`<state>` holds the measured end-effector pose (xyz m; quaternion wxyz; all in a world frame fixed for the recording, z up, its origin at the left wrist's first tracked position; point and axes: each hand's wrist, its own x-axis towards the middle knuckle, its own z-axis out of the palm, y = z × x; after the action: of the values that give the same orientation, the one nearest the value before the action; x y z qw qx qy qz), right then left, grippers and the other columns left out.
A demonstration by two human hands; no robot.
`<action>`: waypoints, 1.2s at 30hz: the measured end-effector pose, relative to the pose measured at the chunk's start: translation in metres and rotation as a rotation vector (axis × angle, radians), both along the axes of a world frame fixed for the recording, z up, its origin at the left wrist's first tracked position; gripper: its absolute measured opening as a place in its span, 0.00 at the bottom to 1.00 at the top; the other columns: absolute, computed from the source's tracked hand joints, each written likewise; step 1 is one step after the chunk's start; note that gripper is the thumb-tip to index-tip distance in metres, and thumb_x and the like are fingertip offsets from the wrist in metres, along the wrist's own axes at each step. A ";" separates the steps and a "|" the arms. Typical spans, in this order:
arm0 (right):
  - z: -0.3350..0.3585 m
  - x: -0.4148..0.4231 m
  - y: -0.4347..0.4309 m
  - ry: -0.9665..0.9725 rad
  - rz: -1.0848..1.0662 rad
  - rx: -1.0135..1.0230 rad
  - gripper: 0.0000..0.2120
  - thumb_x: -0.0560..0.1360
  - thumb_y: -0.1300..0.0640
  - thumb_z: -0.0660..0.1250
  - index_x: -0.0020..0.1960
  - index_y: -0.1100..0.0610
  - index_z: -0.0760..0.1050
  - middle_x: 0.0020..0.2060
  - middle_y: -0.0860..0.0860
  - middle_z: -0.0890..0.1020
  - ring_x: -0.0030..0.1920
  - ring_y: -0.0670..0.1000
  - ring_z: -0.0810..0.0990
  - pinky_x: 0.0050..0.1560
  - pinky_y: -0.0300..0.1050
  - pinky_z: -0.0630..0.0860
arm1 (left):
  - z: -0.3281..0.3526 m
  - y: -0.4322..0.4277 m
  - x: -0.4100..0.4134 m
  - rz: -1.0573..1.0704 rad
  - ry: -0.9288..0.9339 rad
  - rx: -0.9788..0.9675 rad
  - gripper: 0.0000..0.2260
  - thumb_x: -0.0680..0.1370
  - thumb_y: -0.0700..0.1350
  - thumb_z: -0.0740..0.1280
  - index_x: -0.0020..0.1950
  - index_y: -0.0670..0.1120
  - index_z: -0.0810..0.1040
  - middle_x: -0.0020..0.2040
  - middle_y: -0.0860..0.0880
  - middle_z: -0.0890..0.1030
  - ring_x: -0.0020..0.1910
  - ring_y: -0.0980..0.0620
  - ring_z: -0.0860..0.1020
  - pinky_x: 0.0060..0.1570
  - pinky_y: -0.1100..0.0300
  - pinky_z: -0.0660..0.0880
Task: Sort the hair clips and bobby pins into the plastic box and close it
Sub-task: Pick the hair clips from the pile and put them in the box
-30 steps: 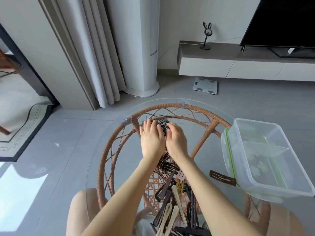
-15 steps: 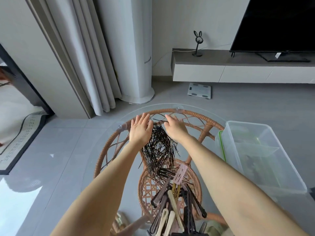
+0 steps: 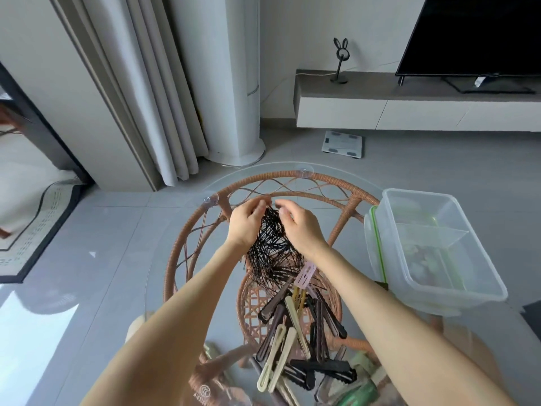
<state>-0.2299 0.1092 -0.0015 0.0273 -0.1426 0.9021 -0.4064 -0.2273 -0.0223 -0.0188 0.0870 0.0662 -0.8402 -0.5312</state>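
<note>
A heap of thin black bobby pins (image 3: 270, 250) lies on the round glass table top (image 3: 164, 253). My left hand (image 3: 246, 225) and my right hand (image 3: 298, 227) press in on the heap from either side, fingers curled around its far end. Nearer me lies a pile of long hair clips (image 3: 301, 332) in brown, cream, black and pink. The clear plastic box (image 3: 439, 247) stands open at the table's right, with a divider inside and a few small things at its bottom. Its green-sealed lid (image 3: 376, 250) leans against the box's left side.
A rattan frame (image 3: 310, 178) carries the glass top. Beyond the table stand a curtain (image 3: 152, 92), a white column unit (image 3: 231, 83), a floor scale (image 3: 342, 143), and a low TV bench (image 3: 409, 106) with a television. A rug (image 3: 38, 227) lies at left.
My hands were flat and apart beside the bobby pins half a second ago; now they have closed in and curl around the heap's far end, bunching it. The camera has tilted slightly.
</note>
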 end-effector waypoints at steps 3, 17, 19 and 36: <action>0.022 0.023 0.017 0.085 -0.039 0.022 0.15 0.79 0.55 0.56 0.65 0.55 0.71 0.61 0.52 0.78 0.52 0.46 0.79 0.56 0.40 0.70 | 0.011 -0.004 0.015 0.005 -0.005 0.015 0.13 0.79 0.45 0.59 0.60 0.44 0.77 0.59 0.45 0.80 0.59 0.50 0.76 0.62 0.56 0.70; 0.019 0.196 0.131 -0.048 0.330 0.648 0.50 0.57 0.23 0.60 0.73 0.40 0.48 0.69 0.47 0.58 0.69 0.51 0.57 0.68 0.50 0.61 | 0.044 0.034 0.204 -0.602 -0.248 -1.063 0.44 0.61 0.75 0.53 0.73 0.64 0.41 0.62 0.47 0.63 0.59 0.51 0.65 0.55 0.57 0.76; 0.010 0.201 0.129 -0.032 0.362 0.684 0.49 0.60 0.28 0.65 0.73 0.41 0.46 0.70 0.49 0.55 0.69 0.52 0.55 0.68 0.52 0.59 | 0.039 0.038 0.210 -0.581 -0.255 -1.056 0.44 0.62 0.74 0.56 0.73 0.64 0.41 0.62 0.46 0.61 0.57 0.50 0.66 0.56 0.57 0.75; -0.003 0.181 0.121 0.525 0.372 0.280 0.18 0.63 0.72 0.73 0.52 0.64 0.80 0.39 0.56 0.83 0.39 0.54 0.82 0.42 0.44 0.81 | 0.040 0.045 0.207 -0.482 0.081 -0.789 0.16 0.74 0.38 0.67 0.61 0.48 0.78 0.46 0.44 0.80 0.40 0.46 0.80 0.41 0.56 0.79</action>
<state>-0.0494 0.2301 -0.0049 -0.1127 -0.3990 0.8839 -0.2163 -0.0199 0.0228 0.0212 0.0124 -0.1898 -0.9655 -0.1781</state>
